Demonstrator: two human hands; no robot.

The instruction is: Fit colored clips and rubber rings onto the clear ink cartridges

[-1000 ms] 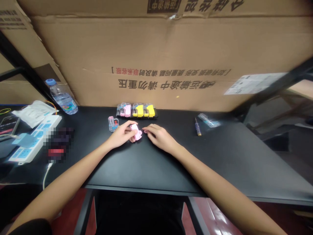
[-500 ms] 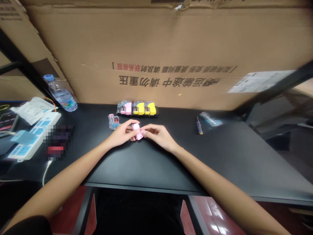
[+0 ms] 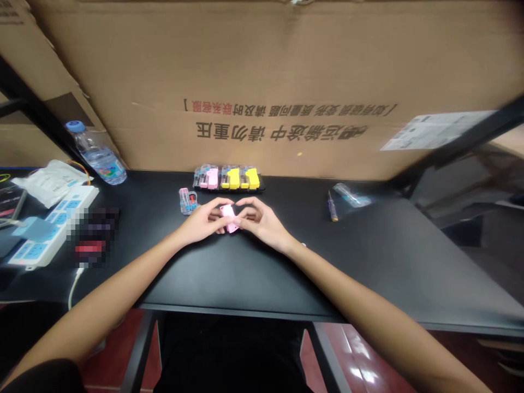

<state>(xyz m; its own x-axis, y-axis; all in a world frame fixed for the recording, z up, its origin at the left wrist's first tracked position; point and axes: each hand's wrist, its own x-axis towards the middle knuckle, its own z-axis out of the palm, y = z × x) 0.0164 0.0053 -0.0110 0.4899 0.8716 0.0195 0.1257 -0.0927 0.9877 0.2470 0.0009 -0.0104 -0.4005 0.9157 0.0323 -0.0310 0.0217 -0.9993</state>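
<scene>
A small pink plastic part is between my two hands, just above the black table. My left hand grips it from the left, thumb on the near face and fingers curled behind. My right hand meets it from the right; its thumb presses the part's edge and its index finger arches above. Left of the hands lies a clear plastic piece with pink and red bits. Behind them, a row holds a pink-and-clear piece and two yellow-and-clear pieces, shaped like small toy pistols.
A screwdriver and a clear plastic packet lie to the right. On the left are a power strip, a white pouch and a water bottle. A cardboard sheet walls off the back.
My right index finger has lifted off the pink part and now arches over it; the right thumb stays on it. The view has shifted slightly.
</scene>
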